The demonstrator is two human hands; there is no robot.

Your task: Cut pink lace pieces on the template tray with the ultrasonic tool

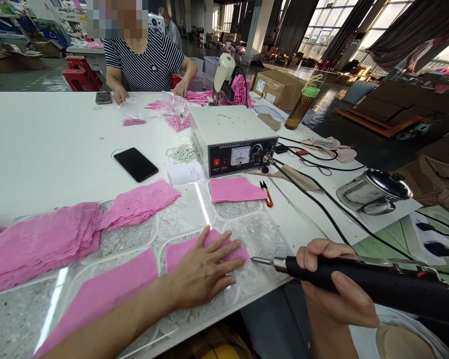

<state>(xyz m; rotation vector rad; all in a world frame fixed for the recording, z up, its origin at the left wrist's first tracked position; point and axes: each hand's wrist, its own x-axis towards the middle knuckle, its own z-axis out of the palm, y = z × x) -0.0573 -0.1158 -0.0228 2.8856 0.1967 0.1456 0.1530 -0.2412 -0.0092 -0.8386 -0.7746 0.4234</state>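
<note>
The left hand (205, 271) lies flat, fingers spread and holding nothing, pressing down on a pink cloth piece (175, 253) that sits in one of the shallow pockets of a clear plastic sheet (262, 234) at the near edge of the white table (41, 144). The right hand (333, 289) is closed around a black hand tool (377, 286), held level out past the table edge; its thin metal tip (264, 261) points left and stops just beside the right edge of that cloth piece - whether it touches cannot be told. A black cable (314, 199) runs across the table from the white control box (232, 137), which has a dial and knobs on its dark front. On the sheet lie two more cut pieces - a second pink piece (108, 291) to the left of the wrist and a third pink piece (235, 189) just in front of the box, with small orange snips (266, 192) beside it. A long heap of pink lace (60, 234) spreads over the left part of the sheet. Farther back a black phone (135, 164) lies face up, near a bunch of white loops (182, 153). To the right stand a brown bottle (301, 107) with a green cap and a steel pot (374, 192) with its lid tilted. Across the table a person in a striped shirt (145, 57) has both hands on pink material.
</note>
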